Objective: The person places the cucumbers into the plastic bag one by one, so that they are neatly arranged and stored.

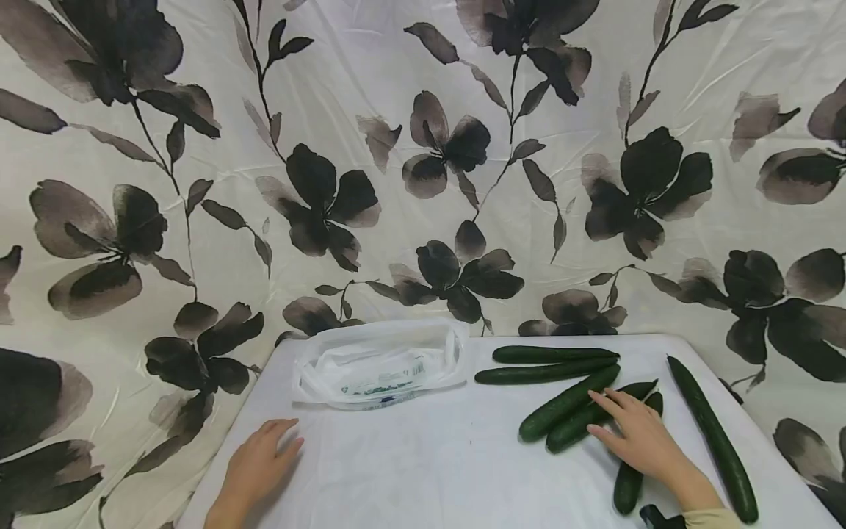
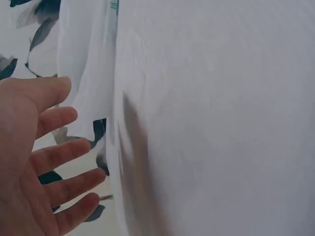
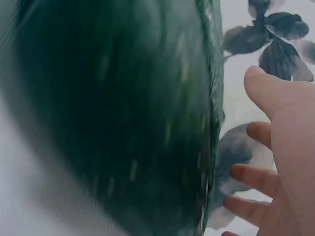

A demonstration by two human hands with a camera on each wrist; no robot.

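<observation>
Several dark green cucumbers lie on the right half of the table. My right hand [image 1: 637, 437] is over the middle group, its fingers loosely spread above one slanting cucumber [image 1: 568, 432]. Beside that lies another slanting cucumber [image 1: 562, 408], and a third cucumber [image 1: 628, 486] is partly hidden under the hand and wrist. Close up in the right wrist view, a blurred cucumber [image 3: 123, 108] fills the left side, with the spread fingers [image 3: 256, 179] apart from it. My left hand [image 1: 258, 459], holding nothing, hovers at the table's left side with relaxed fingers.
A white plastic bag [image 1: 390, 364] with green print lies at the back left. Two cucumbers [image 1: 555, 354] lie crosswise at the back, and a long cucumber [image 1: 714, 441] runs along the right edge. A floral curtain [image 1: 423, 213] hangs behind the white-covered table [image 1: 423, 470].
</observation>
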